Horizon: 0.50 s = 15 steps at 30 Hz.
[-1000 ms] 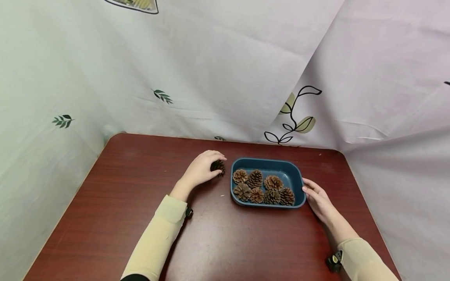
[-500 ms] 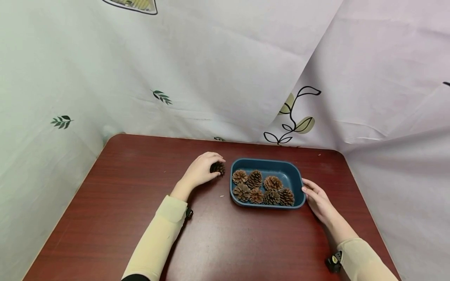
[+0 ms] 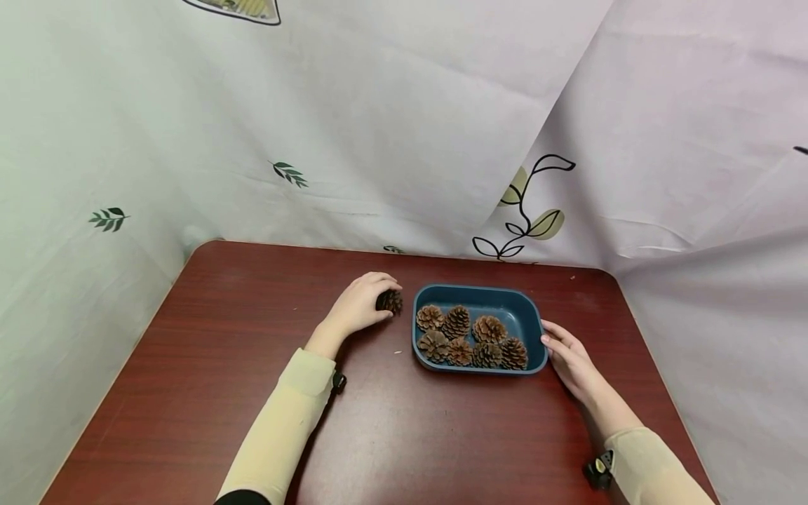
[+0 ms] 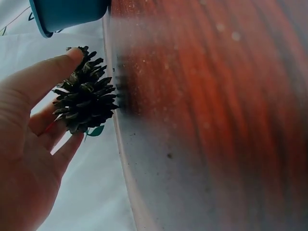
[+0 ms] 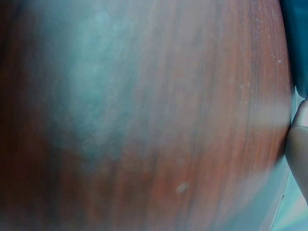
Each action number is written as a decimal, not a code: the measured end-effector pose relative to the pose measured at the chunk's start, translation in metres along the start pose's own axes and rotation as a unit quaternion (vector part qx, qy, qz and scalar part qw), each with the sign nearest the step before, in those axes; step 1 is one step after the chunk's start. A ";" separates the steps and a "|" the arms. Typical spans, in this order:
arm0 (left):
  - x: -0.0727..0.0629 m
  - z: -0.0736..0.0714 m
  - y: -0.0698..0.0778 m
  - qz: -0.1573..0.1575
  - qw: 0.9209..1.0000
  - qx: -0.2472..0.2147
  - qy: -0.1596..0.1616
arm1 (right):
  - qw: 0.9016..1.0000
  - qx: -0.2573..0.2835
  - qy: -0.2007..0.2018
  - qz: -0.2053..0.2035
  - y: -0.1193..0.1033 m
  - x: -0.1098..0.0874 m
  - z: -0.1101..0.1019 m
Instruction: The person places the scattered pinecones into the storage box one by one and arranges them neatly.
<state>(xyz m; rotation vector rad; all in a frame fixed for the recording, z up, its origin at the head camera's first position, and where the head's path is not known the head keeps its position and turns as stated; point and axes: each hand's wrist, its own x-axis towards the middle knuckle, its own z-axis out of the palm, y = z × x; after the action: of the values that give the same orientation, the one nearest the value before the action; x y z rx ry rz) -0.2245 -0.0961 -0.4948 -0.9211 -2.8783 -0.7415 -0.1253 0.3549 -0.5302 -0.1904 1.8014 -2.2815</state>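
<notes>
My left hand holds a brown pine cone above the left part of the table, beside the blue container. In the left wrist view, the thumb lies on the near side of the pine cone and the other fingers reach behind it. Several more pine cones lie inside the rectangular blue container, mostly along its left and front sides. At the container's right end, my right hand rests its extended fingers and thumb against the outer wall. The right wrist view catches only a fingertip by that wall.
The reddish-brown wooden table has rounded far corners. A white cloth with leaf drawings hangs behind it and along both sides. A small pale speck lies left of the container.
The left fingers have drawn in around the pine cone, which has barely shifted. My right hand and the container have stayed in place.
</notes>
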 end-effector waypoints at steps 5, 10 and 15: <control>0.001 0.001 -0.002 -0.009 1.000 -0.007 0.002 | 1.000 0.004 -0.002 -0.003 -0.001 0.001 0.000; 0.003 0.001 -0.004 -0.021 1.000 -0.005 0.005 | 1.000 0.008 -0.003 -0.005 -0.001 0.000 0.000; 0.003 0.001 -0.006 -0.038 0.999 -0.003 0.005 | 1.000 0.012 0.000 -0.002 0.000 0.000 0.001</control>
<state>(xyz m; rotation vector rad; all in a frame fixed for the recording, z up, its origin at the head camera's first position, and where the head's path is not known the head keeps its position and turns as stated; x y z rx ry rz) -0.2300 -0.0982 -0.4977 -0.8095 -2.9178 -0.7600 -0.1252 0.3536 -0.5298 -0.1906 1.7749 -2.3041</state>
